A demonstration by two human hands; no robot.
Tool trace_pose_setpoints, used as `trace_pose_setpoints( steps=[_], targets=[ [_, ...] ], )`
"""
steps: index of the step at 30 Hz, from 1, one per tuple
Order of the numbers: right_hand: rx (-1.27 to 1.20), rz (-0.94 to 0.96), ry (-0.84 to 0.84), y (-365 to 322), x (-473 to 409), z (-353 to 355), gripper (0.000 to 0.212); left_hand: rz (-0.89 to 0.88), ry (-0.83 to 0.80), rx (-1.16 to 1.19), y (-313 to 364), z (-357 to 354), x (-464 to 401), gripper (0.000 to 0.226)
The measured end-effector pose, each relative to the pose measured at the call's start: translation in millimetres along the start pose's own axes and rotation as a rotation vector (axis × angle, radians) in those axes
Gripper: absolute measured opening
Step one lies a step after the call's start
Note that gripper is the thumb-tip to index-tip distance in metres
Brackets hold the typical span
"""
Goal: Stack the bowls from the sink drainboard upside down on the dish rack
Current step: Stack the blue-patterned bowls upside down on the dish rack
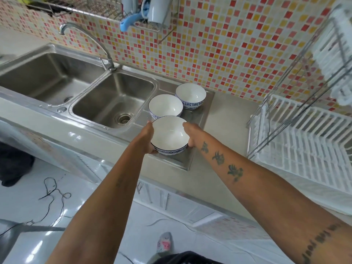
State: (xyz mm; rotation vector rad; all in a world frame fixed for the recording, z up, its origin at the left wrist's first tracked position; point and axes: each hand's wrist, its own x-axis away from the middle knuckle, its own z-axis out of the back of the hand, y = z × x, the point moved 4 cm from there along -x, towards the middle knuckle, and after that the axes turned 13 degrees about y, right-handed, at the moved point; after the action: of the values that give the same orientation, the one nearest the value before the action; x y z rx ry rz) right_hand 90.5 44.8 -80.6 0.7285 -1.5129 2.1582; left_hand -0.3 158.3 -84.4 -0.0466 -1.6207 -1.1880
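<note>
Three white bowls with blue patterned outsides stand upright on the steel drainboard [206,103] right of the sink. The nearest bowl [168,135] is gripped on both sides: my left hand [146,138] cups its left rim and wall, my right hand [189,134] holds its right rim. Whether it is lifted off the steel I cannot tell. The middle bowl [165,106] sits just behind it, and the far bowl [190,95] stands near the tiled wall. The white dish rack [304,141] stands on the counter to the right, its slats bare.
A double steel sink [112,100] with a curved tap [85,39] lies to the left. A wire frame [297,73] rises over the dish rack. A wall-mounted wire shelf [106,10] holds utensils above. Bare counter [228,119] separates drainboard and rack.
</note>
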Motion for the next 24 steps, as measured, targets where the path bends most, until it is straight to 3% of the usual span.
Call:
trace_pose_setpoints(
  steps=[3,10,13,17,24],
  targets=[
    [-0.083,0.055,-0.008,-29,19,14,0.044,-0.082,-0.037,0.063,23,-1,30,0.059],
    [-0.217,0.419,0.034,-129,99,85,0.057,-0.278,-0.279,0.278,102,-25,116,0.057],
    [-0.269,0.58,0.023,-166,142,130,0.069,-0.438,-0.381,0.287,133,-44,167,0.04],
    [-0.276,0.679,0.074,-193,186,196,0.091,-0.581,-0.515,0.243,161,-78,228,0.044],
    [-0.36,0.71,0.115,-200,217,316,0.052,-0.696,-0.624,0.038,177,-159,308,0.045]
  ],
)
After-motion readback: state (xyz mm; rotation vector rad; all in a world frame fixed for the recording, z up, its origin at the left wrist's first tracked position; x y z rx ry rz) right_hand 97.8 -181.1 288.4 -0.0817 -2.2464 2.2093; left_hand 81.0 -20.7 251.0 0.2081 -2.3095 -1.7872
